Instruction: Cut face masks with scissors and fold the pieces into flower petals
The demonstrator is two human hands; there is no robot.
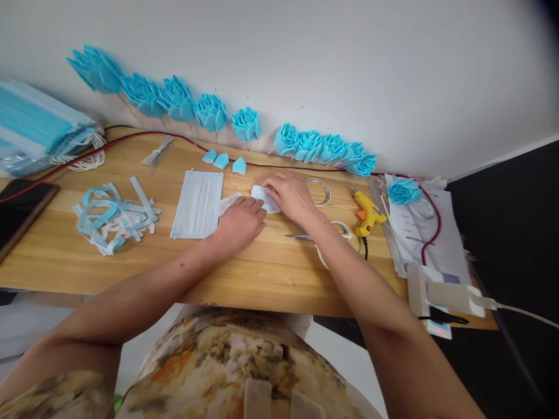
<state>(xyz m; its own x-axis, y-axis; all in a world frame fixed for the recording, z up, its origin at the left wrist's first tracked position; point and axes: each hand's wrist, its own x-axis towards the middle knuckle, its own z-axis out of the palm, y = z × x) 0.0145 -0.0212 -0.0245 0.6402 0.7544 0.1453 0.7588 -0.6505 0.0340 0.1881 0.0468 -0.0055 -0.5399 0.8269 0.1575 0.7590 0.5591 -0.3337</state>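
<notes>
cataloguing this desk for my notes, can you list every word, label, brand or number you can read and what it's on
None can be read for certain.
Printed sheet at the right: lines of print, too small and blurred to read.
Yellow glue gun: no lettering legible.
White power strip: no lettering legible.
Flat mask: no lettering visible.

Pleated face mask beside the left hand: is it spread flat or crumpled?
Spread flat: the pleated face mask lies on the tabletop with straight edges, its pleats showing as lines running side by side.
</notes>
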